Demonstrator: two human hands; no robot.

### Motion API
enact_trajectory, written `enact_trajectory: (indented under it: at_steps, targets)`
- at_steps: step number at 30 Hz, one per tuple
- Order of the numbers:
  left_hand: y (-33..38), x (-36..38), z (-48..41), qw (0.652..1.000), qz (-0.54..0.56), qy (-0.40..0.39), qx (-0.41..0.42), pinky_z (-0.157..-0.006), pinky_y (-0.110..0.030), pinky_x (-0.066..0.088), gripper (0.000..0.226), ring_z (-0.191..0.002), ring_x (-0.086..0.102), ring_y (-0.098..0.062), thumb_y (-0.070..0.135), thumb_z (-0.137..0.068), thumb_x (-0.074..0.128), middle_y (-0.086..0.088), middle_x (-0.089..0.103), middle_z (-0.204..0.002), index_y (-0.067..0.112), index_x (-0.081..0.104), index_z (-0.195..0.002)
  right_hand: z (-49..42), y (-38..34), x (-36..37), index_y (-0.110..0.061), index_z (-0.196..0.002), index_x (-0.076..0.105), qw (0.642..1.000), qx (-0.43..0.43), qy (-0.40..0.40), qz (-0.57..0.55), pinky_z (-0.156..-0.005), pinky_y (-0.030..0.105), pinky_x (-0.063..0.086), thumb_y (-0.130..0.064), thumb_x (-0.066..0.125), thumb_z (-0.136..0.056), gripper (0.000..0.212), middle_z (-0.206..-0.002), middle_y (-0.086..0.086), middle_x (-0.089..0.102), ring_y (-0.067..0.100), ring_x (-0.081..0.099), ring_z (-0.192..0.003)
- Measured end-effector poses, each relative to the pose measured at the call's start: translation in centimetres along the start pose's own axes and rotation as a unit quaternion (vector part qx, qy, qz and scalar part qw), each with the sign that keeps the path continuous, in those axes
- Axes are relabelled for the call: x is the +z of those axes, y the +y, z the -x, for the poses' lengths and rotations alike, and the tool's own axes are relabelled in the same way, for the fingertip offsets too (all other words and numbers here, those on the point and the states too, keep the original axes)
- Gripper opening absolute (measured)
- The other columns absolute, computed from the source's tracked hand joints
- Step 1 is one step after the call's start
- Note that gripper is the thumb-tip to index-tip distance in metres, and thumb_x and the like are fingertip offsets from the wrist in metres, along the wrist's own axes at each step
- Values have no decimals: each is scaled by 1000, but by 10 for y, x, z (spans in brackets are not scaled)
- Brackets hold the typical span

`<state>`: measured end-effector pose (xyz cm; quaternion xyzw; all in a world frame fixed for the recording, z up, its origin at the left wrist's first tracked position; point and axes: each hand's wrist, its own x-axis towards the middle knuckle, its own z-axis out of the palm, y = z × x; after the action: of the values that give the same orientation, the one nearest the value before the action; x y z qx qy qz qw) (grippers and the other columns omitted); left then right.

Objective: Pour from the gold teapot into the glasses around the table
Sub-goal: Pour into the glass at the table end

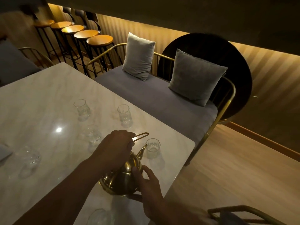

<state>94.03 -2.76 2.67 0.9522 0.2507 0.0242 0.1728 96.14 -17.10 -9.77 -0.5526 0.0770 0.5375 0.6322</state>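
Bare left hand (115, 147) and bare right hand (151, 191), forearms uncovered, dimly lit.

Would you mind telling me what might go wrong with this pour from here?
The spout sits at the rim of the glass rather than over its mouth, so liquid could run down the outside. That glass stands near the corner of the table; a nudge from the teapot might push it off. Dim light hides the fill level.
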Motion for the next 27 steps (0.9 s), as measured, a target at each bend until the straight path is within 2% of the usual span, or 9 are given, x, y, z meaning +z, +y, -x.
enact_trajectory:
  at_steps: [4,8,13,17,27]
  targets:
    - [13,4,-8,1000,-10,-14,-5,-85,-21,44,32,-100,68,-19,25,-96,58,-2,71,-116,16,66,-125,-1,-3,-7,-36,-137,45,999,35,-8,-9,-71,42,64,-50,80,-73,74,-123,2,57,31,60,-110]
    - [24,6,-14,1000,-20,-22,-6,-83,-21,43,31,-97,69,-19,25,-95,59,-3,72,-114,15,68,-123,-1,-5,-14,-33,-141,44,998,57,-13,-25,-73,44,64,-49,80,-74,78,-142,9,51,34,58,-114]
    - [32,7,-19,999,-32,-22,-7,-85,-21,45,32,-98,69,-20,25,-95,59,-3,72,-116,15,67,-125,-2,-9,-20,-32,-139,46,998,63,-21,-22,-72,43,64,-54,80,-64,86,-135,8,56,34,62,-109]
    - [36,7,-21,999,-34,-21,-7,-88,-23,46,33,-101,69,-20,26,-95,59,-3,71,-118,16,66,-125,-2,-8,-23,-30,-137,50,997,63,-32,-24,-79,51,62,-54,81,-69,79,-128,9,61,35,66,-105]
    - [43,8,-24,998,-56,-8,-3,-93,-29,51,34,-101,69,-21,26,-94,61,-3,71,-121,16,66,-126,0,-10,-22,-27,-134,54,995,85,-38,-40,-79,52,62,-54,83,-68,77,-125,10,65,37,67,-106]
